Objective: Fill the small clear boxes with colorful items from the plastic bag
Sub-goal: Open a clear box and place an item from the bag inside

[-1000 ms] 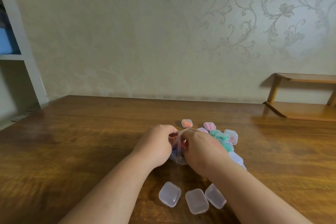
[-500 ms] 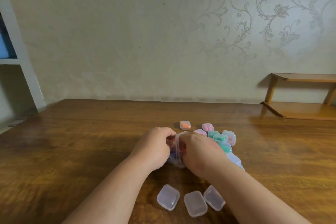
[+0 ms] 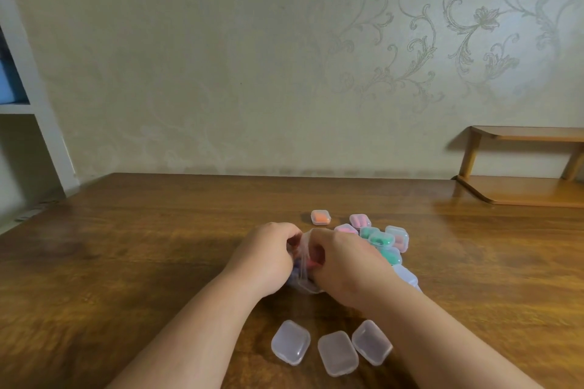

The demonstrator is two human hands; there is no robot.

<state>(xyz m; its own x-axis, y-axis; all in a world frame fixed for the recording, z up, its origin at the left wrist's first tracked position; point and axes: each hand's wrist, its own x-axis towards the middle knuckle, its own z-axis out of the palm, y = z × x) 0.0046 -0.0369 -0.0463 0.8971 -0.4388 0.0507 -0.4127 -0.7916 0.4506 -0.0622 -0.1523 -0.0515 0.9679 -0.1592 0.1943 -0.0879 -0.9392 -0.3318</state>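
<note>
A small clear plastic bag with colorful items inside stands between my hands in the middle of the wooden table. My left hand pinches the bag's left side near the top. My right hand grips its right side, fingers curled at the opening. Three clear boxes lie closed near the front edge: one on the left, one in the middle, one on the right. Behind my right hand sit several boxes with colored contents: orange, pink, green.
A low wooden shelf stands on the table's back right corner against the patterned wall. A white shelving unit rises at the far left. More clear boxes lie partly hidden under my right forearm.
Both hands stay on the bag and have barely shifted; my fingers work at its opening. The view has tilted slightly.
</note>
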